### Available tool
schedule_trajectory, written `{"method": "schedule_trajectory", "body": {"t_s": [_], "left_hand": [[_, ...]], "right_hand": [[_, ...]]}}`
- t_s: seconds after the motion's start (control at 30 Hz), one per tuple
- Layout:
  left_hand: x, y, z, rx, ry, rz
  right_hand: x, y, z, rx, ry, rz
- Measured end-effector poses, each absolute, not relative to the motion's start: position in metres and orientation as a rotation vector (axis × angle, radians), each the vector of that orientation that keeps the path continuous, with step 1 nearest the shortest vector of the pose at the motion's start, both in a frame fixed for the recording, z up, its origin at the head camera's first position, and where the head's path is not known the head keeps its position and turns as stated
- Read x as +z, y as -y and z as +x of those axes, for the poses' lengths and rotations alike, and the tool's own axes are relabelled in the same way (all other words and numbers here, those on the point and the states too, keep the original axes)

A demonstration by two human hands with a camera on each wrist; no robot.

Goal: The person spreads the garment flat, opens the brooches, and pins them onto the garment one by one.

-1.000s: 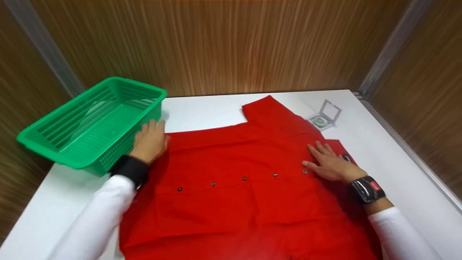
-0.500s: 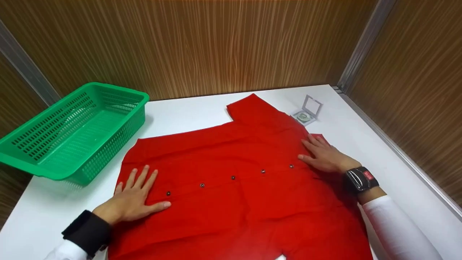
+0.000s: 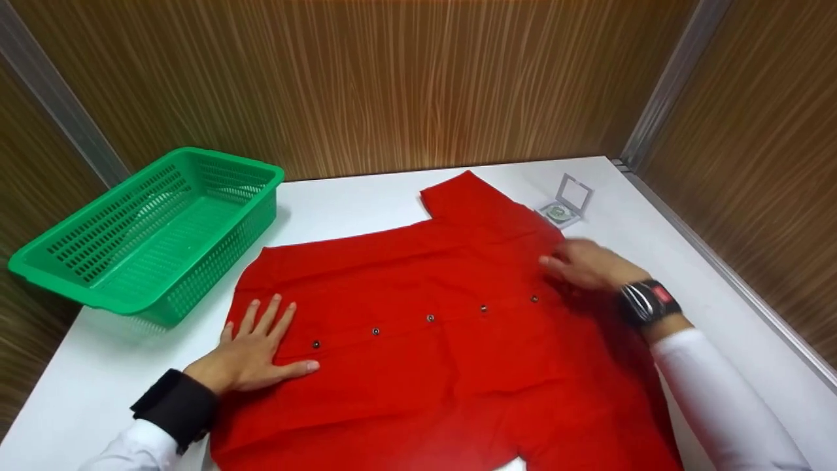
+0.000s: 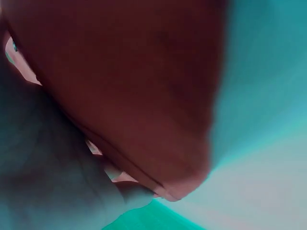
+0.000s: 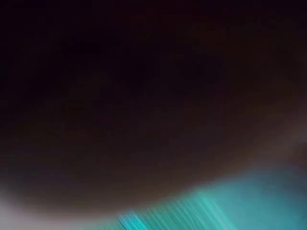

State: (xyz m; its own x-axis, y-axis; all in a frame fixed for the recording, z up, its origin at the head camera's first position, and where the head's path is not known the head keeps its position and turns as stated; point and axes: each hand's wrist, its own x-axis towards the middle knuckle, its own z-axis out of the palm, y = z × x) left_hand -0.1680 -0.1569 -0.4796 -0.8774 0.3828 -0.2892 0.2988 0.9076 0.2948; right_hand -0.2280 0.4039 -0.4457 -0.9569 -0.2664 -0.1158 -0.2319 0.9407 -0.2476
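A red short-sleeved shirt (image 3: 392, 281) lies spread on the white table, sleeve toward the back, with a row of metal snap buttons across its middle. My left hand (image 3: 248, 356) rests flat on the shirt's left part, fingers spread. In the left wrist view, that hand fills much of the picture at close range. My right hand (image 3: 585, 261) is at the shirt's right edge, its fingers bent downward and blurred. Its fingertips are hidden beneath it, so I cannot tell whether they pinch the cloth. The right wrist view is mostly dark.
A green plastic basket (image 3: 225, 252) with slotted sides stands at the back left of the white table (image 3: 353, 203). Just beyond the shirt's right shoulder sits a small clear case (image 3: 563, 214) with its lid raised. Wood-grain panels (image 3: 392, 85) enclose the table.
My left hand has come from beside the basket down onto the shirt and lies flat there. My right hand, earlier flat on the cloth, has bent its fingers at the shirt's right edge.
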Motion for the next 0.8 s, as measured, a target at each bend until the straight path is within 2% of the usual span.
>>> {"method": "schedule_trajectory", "body": {"t_s": [0.1,0.27,0.4,0.67,0.8], "left_hand": [[-0.479,0.157,-0.172,0.343,-2.717,0.495],[-0.479,0.143,-0.184,0.331,-2.695,0.551],[-0.477,0.132,-0.192,0.332,-2.691,0.596],[-0.473,0.139,-0.187,0.335,-2.728,0.636],[-0.475,0.148,-0.185,0.319,-2.723,0.624]], "right_hand": [[-0.444,-0.392,-0.247,-0.336,-2.984,-0.406],[-0.450,-0.399,-0.245,-0.264,-2.816,-0.273],[-0.451,-0.415,-0.227,-0.268,-2.720,-0.146],[-0.425,-0.439,-0.183,-0.604,-2.793,-0.221],[-0.419,-0.449,-0.163,-0.497,-2.717,-0.159]]}}
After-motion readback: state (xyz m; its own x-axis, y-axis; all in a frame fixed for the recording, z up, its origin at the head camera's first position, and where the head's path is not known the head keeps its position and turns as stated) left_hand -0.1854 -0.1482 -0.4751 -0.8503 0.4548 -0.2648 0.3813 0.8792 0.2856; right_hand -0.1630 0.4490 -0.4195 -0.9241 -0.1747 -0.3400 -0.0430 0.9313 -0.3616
